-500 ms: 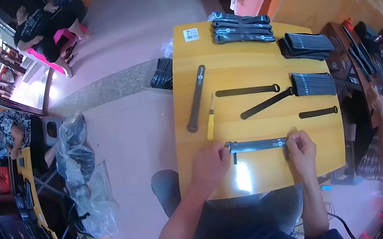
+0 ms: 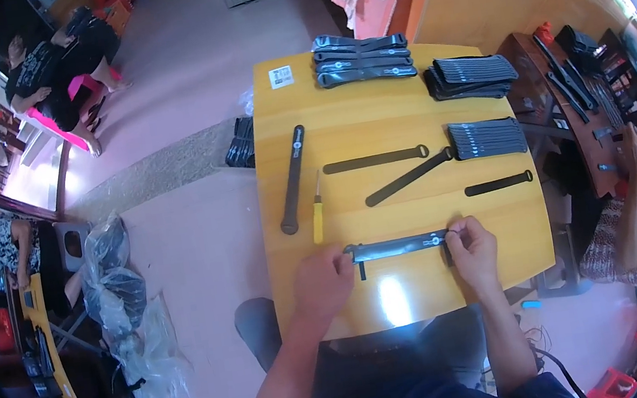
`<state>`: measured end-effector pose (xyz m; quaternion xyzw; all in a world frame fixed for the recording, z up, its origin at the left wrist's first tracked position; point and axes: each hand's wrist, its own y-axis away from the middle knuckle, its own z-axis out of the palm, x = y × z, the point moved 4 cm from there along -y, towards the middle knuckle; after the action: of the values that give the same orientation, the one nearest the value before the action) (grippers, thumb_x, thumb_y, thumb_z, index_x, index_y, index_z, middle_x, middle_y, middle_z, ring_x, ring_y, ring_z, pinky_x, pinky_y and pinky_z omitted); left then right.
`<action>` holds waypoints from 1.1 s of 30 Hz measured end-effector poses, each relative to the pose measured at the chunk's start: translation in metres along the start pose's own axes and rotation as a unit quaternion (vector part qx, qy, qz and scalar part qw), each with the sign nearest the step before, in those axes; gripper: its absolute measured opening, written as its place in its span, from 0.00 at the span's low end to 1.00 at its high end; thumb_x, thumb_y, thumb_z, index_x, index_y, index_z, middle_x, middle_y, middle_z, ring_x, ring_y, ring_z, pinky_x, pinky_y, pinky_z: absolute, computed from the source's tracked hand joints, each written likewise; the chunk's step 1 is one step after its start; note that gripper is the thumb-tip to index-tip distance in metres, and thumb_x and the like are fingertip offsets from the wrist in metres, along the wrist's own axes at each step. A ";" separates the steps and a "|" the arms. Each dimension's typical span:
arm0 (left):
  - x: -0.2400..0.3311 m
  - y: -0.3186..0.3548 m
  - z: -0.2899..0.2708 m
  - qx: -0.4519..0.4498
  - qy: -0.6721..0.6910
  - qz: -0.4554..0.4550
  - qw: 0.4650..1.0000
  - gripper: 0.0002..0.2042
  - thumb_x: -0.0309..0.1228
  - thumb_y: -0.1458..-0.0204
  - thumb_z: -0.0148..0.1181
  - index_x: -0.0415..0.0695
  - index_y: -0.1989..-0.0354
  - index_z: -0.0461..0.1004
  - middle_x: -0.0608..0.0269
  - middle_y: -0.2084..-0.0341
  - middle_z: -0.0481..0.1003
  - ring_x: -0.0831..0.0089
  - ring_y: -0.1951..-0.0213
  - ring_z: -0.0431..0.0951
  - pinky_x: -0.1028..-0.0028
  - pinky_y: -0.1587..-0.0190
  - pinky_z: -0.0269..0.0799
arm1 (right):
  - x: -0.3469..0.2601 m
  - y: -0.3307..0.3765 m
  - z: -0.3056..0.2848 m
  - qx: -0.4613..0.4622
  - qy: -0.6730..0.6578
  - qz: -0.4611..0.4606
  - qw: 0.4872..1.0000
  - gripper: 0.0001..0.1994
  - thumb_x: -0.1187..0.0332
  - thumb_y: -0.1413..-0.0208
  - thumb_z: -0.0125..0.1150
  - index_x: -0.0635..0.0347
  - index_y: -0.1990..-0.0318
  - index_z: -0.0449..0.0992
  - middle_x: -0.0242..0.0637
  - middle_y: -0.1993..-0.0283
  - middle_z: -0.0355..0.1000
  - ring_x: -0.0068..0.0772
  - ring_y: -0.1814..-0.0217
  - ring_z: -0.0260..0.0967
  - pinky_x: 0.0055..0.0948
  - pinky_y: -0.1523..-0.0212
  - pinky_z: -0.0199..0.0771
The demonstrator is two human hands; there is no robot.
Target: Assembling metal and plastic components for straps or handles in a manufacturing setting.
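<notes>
A dark grey strap [image 2: 403, 246] with a pale printed mark is stretched crosswise near the front of the table. My left hand [image 2: 324, 284] pinches its left end, beside a small loop or bulge. Thumb and fingers of my right hand [image 2: 474, 253] close on the right end. A short dark strip [image 2: 362, 272] sticks out below the strap near my left fingers; what it joins is hidden. Beyond my left hand lies a yellow-handled screwdriver [image 2: 318, 217], with a wider dark strap [image 2: 294, 178] left of it. Farther in lie black looped straps [image 2: 374, 160], one slanting [image 2: 409, 177], one shorter [image 2: 498, 183].
The yellow wooden table [image 2: 421, 290] carries stacked strap bundles [image 2: 487, 138] at right, another pile [image 2: 472, 77] behind them, and folded straps [image 2: 364, 58] at the far edge. A co-worker [image 2: 625, 237] sits at right. Plastic bags [image 2: 108, 269] lie on the floor at left.
The whole view has turned a little, so the table appears farther left. Both hands keep hold of the strap's ends; the strap now tilts slightly up to the right.
</notes>
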<state>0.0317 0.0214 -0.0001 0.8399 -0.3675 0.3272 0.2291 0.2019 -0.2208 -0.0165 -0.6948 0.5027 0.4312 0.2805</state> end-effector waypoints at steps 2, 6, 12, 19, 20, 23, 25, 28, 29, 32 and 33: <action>0.002 -0.001 -0.002 -0.013 -0.001 -0.020 1.000 0.09 0.33 0.42 0.64 0.39 0.68 0.80 0.47 0.76 0.79 0.51 0.74 0.81 0.58 0.68 0.76 | 0.001 0.000 0.000 0.014 -0.006 -0.007 1.000 0.04 0.75 0.40 0.66 0.62 0.65 0.76 0.27 0.76 0.72 0.15 0.74 0.67 0.21 0.71 0.68; -0.003 -0.001 0.000 -0.024 -0.002 -0.026 0.999 0.10 0.37 0.42 0.61 0.43 0.68 0.79 0.47 0.74 0.80 0.45 0.68 0.82 0.51 0.62 0.78 | -0.005 -0.001 -0.001 0.022 0.029 -0.021 0.999 0.04 0.74 0.41 0.66 0.62 0.67 0.76 0.31 0.78 0.72 0.19 0.76 0.68 0.24 0.72 0.70; -0.003 -0.002 0.003 0.000 -0.016 -0.003 1.000 0.11 0.37 0.43 0.62 0.41 0.69 0.80 0.46 0.74 0.80 0.44 0.68 0.82 0.51 0.62 0.78 | -0.009 -0.003 -0.002 0.021 0.047 -0.026 0.998 0.05 0.74 0.42 0.66 0.62 0.68 0.76 0.34 0.78 0.73 0.23 0.76 0.69 0.26 0.71 0.72; 0.000 -0.001 0.006 0.007 -0.033 0.012 0.999 0.11 0.38 0.42 0.63 0.42 0.69 0.80 0.45 0.72 0.80 0.43 0.65 0.82 0.50 0.61 0.78 | -0.009 -0.004 -0.004 0.022 0.053 -0.028 0.998 0.05 0.73 0.43 0.67 0.62 0.67 0.76 0.35 0.77 0.74 0.25 0.76 0.71 0.28 0.71 0.73; 0.002 -0.001 0.005 0.000 -0.037 0.006 0.999 0.12 0.38 0.41 0.62 0.42 0.68 0.79 0.45 0.71 0.80 0.43 0.65 0.82 0.49 0.60 0.78 | -0.007 -0.003 -0.003 0.025 0.053 -0.031 0.998 0.05 0.73 0.43 0.67 0.62 0.67 0.76 0.35 0.77 0.74 0.25 0.76 0.71 0.28 0.71 0.73; -0.003 0.002 0.008 0.014 -0.060 0.013 0.998 0.13 0.39 0.41 0.61 0.41 0.68 0.79 0.45 0.71 0.80 0.43 0.64 0.82 0.48 0.59 0.78 | -0.006 -0.003 0.000 0.025 0.063 -0.045 0.997 0.05 0.73 0.45 0.67 0.62 0.67 0.76 0.38 0.76 0.76 0.30 0.76 0.75 0.31 0.69 0.76; -0.002 0.002 0.008 0.029 -0.076 0.028 0.996 0.12 0.38 0.41 0.62 0.41 0.69 0.78 0.45 0.73 0.80 0.44 0.66 0.82 0.49 0.61 0.78 | -0.007 -0.003 0.000 0.030 0.064 -0.052 0.996 0.05 0.73 0.45 0.67 0.62 0.67 0.76 0.39 0.76 0.76 0.31 0.76 0.75 0.31 0.69 0.76; 0.000 0.003 0.008 0.043 -0.115 0.040 0.992 0.12 0.37 0.41 0.62 0.41 0.70 0.77 0.45 0.74 0.80 0.44 0.68 0.82 0.50 0.63 0.77 | -0.006 -0.003 0.000 0.037 0.075 -0.062 0.995 0.05 0.72 0.46 0.67 0.61 0.67 0.77 0.39 0.76 0.77 0.32 0.75 0.76 0.32 0.69 0.77; 0.000 0.003 0.009 0.043 -0.137 0.036 0.989 0.13 0.38 0.41 0.61 0.41 0.70 0.77 0.45 0.74 0.80 0.43 0.67 0.82 0.49 0.63 0.77 | -0.006 -0.003 0.000 0.039 0.086 -0.065 0.993 0.05 0.72 0.46 0.67 0.61 0.67 0.77 0.40 0.76 0.77 0.33 0.75 0.77 0.32 0.68 0.77; -0.004 0.008 0.010 0.063 -0.131 0.051 0.988 0.12 0.37 0.40 0.60 0.42 0.69 0.77 0.45 0.73 0.80 0.42 0.67 0.82 0.48 0.63 0.77 | -0.006 -0.001 0.000 0.049 0.091 -0.080 0.991 0.04 0.72 0.46 0.67 0.61 0.68 0.77 0.41 0.75 0.77 0.38 0.74 0.78 0.35 0.68 0.78; -0.009 0.007 0.012 0.067 -0.132 0.053 0.987 0.12 0.37 0.40 0.60 0.42 0.69 0.77 0.45 0.73 0.80 0.42 0.67 0.82 0.48 0.63 0.77 | -0.006 -0.002 0.002 0.050 0.088 -0.083 0.991 0.04 0.72 0.46 0.67 0.61 0.68 0.77 0.41 0.75 0.77 0.38 0.74 0.78 0.35 0.68 0.78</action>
<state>0.0262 0.0140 -0.0141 0.8686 -0.4158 0.2487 0.1037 0.2027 -0.2157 -0.0119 -0.7545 0.4868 0.3178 0.3045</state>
